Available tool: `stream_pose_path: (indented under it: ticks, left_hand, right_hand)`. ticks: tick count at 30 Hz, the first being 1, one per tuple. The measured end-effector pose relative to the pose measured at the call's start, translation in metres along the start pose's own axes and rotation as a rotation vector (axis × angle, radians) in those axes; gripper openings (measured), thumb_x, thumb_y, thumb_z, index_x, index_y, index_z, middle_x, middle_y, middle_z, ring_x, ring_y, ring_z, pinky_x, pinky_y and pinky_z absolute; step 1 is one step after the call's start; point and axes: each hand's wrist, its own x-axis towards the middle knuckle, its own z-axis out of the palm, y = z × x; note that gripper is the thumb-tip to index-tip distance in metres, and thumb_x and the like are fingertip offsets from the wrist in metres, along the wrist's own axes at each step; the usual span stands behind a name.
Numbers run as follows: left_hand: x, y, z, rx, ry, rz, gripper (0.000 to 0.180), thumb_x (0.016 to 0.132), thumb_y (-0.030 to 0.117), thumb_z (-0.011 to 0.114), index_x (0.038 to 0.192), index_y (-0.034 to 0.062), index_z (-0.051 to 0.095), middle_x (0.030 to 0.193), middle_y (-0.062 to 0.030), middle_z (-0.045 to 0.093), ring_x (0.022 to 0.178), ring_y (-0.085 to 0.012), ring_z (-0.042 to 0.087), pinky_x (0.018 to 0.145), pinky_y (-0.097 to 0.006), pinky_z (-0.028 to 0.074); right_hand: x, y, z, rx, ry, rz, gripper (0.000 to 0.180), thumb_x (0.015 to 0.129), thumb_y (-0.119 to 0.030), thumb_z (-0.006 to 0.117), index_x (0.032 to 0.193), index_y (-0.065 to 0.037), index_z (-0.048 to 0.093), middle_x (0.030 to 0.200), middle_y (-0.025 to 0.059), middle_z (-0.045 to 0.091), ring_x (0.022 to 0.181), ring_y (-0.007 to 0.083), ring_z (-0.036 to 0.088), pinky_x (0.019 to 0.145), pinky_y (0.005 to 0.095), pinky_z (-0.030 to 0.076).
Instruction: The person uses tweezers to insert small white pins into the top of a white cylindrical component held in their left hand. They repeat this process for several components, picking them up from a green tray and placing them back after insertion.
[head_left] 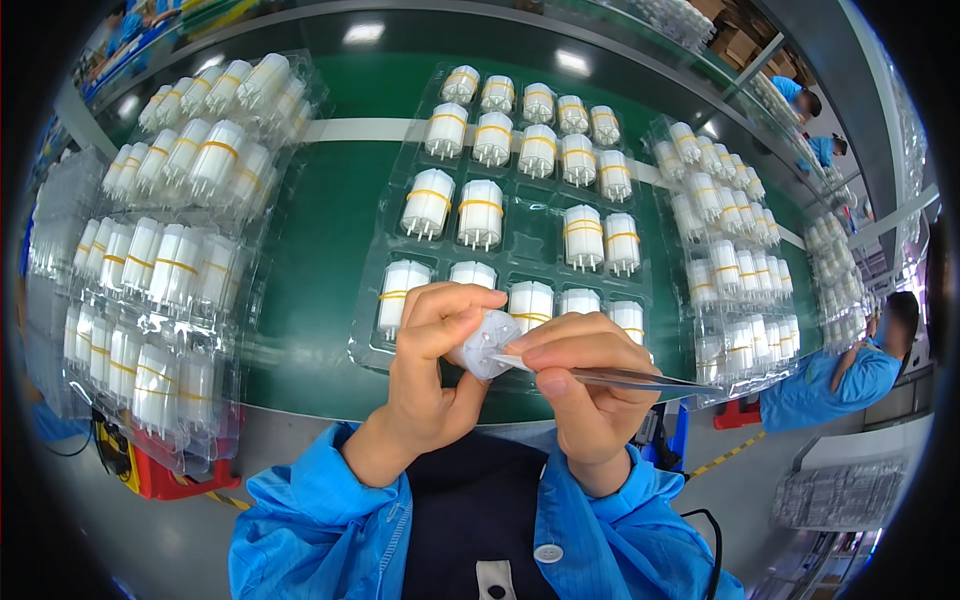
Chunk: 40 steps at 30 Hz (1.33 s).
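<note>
My left hand [420, 365] has its fingers wrapped round a white cylindrical plastic part [486, 343], tilted so its round end with small holes faces up toward me. In my right hand [590, 380], pinched between thumb and fingers, is a pair of metal tweezers [655, 381]. Its shanks point off to the right, and the white tip reaches the end of the part. Just beyond both hands lies a clear plastic tray [532, 238] with rows of white cylinders [480, 215], each with metal pins and a yellow band. My hands hide part of its nearest row.
Stacked clear trays of similar cylinders stand at the left [175, 270] and right [745, 270] on the green table [310, 300]. A metal frame [560, 40] runs along the back. At the far right a person in blue [835, 385] sits near a red stool [735, 414].
</note>
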Motion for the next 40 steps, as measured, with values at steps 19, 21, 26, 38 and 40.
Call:
stream_pose_path:
  ticks: [19,21,26,38,40]
  left_hand:
    - [0.004,-0.002,-0.005,0.073,-0.109,0.036,0.069,0.066,-0.017,0.068,0.128,0.0047,0.044,0.120,-0.0209,0.058,0.101,-0.0355,0.056,0.086,-0.042,0.047]
    - [0.002,-0.001,-0.005,0.029,-0.103,0.005,0.068,0.068,-0.016,0.068,0.128,0.0044,0.044,0.120,-0.0213,0.059,0.101,-0.0350,0.057,0.086,-0.042,0.047]
    - [0.001,0.003,-0.005,-0.087,-0.104,-0.078,0.065,0.072,-0.014,0.068,0.129,0.0039,0.042,0.119,-0.0226,0.059,0.101,-0.0339,0.059,0.086,-0.041,0.047]
    - [0.003,0.004,-0.012,-0.097,-0.252,-0.076,0.062,0.082,-0.011,0.066,0.133,0.0060,0.034,0.123,-0.0268,0.051,0.110,-0.0293,0.057,0.090,-0.038,0.051]
    - [0.003,0.004,-0.013,-0.104,-0.246,-0.078,0.060,0.083,-0.009,0.066,0.133,0.0064,0.036,0.124,-0.0268,0.051,0.110,-0.0301,0.057,0.090,-0.038,0.051]
  right_hand:
    - [0.013,-0.011,-0.003,-0.248,-0.132,-0.028,0.013,0.079,-0.001,0.074,0.092,0.003,0.071,0.086,0.0146,0.071,0.076,0.0223,0.068,0.065,0.0292,0.052]
    - [0.012,-0.007,-0.006,-0.146,-0.106,-0.017,0.015,0.079,-0.002,0.074,0.093,0.003,0.071,0.087,0.0144,0.071,0.078,0.0225,0.068,0.066,0.0294,0.052]
    - [0.009,0.001,-0.012,-0.025,-0.044,-0.021,0.020,0.077,-0.002,0.076,0.096,0.002,0.072,0.092,0.0150,0.072,0.084,0.0246,0.068,0.070,0.0312,0.054]
    - [0.018,0.004,-0.016,-0.087,-0.167,-0.156,0.022,0.073,0.000,0.077,0.094,0.001,0.073,0.092,0.0145,0.071,0.077,0.0265,0.069,0.066,0.0317,0.055]
    - [0.019,0.005,-0.017,-0.089,-0.186,-0.174,0.024,0.073,-0.001,0.078,0.096,0.001,0.072,0.093,0.0138,0.071,0.078,0.0265,0.069,0.066,0.0323,0.055]
